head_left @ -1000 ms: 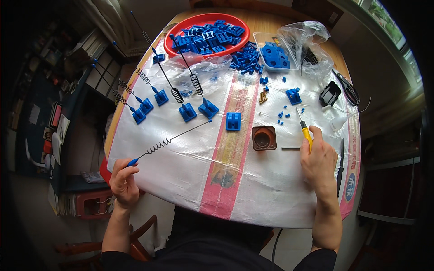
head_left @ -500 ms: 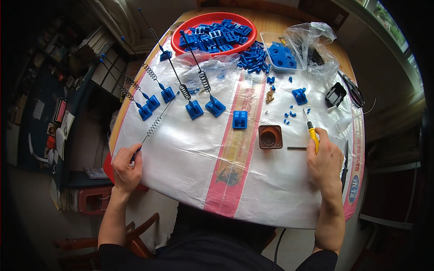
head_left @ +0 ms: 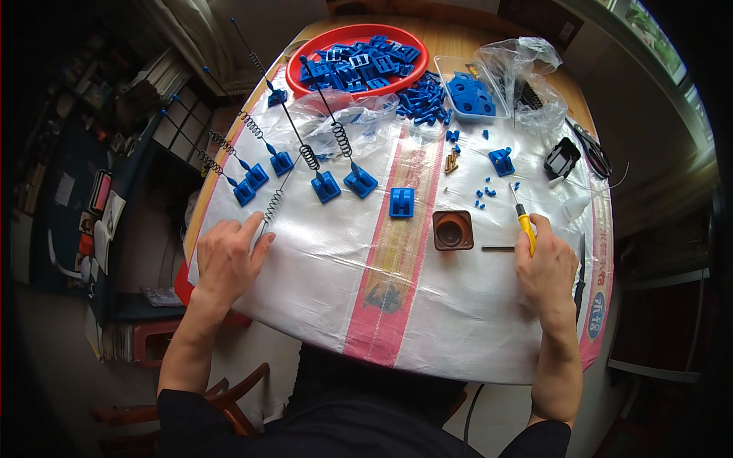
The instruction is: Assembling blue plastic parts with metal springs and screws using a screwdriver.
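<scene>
Currently, the left hand (head_left: 227, 257) lies on the white sheet (head_left: 321, 290), fingers closed narrowly on the lower end of a spring rod (head_left: 273, 204). Right of the brown cup (head_left: 452, 230), the right hand (head_left: 546, 269) grips a yellow screwdriver (head_left: 524, 226). Left of the cup stands a blue block (head_left: 401, 202).
</scene>
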